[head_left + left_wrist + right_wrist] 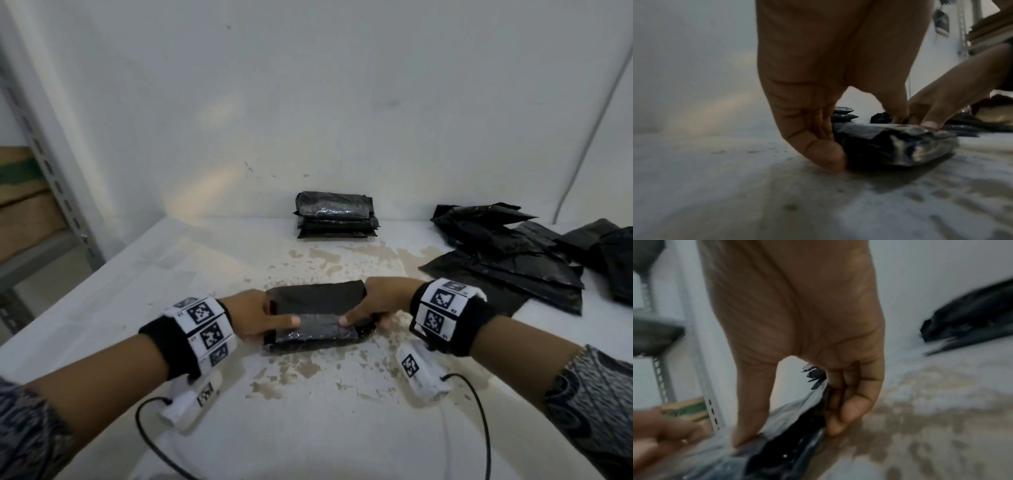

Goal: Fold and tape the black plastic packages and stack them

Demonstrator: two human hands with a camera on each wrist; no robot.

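Left hand [255, 317] and right hand [378, 305] gripping folded black package [317, 318], thumbs pressing on top, white table [308, 428]

We see a white tabletop [144, 274] with brown worn patches [342, 255] in its middle. Behind it stands a plain white wall [308, 102]. At the left we see a grey metal shelf rack [51, 178] holding cardboard boxes [20, 192].
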